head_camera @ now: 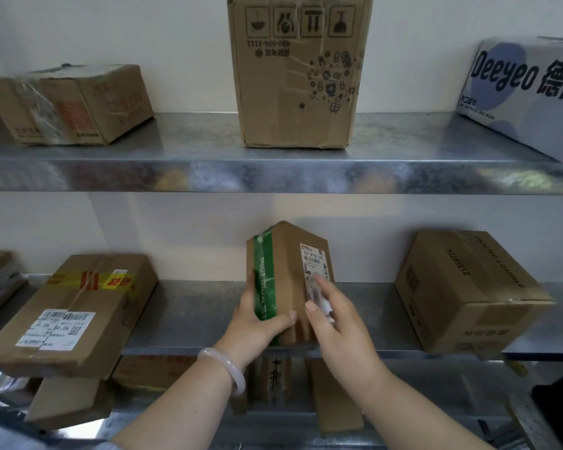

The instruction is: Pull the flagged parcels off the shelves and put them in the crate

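A small cardboard parcel [286, 264] with green tape and a white shipping label stands tilted on the middle metal shelf [189, 313]. My left hand [257, 323] grips its left side and lower front, thumb across the green tape. My right hand [333, 315] lies against its right face over the label, fingers curled round the edge. A pale bangle sits on my left wrist. No crate is in view.
On the same shelf lie a flat parcel with yellow tape [72, 313] at left and a brown box [465, 290] at right. The upper shelf [273, 173] carries a tall carton [299, 73], a taped box [72, 105] and a Deeyeo box [530, 92]. More boxes [335, 397] sit below.
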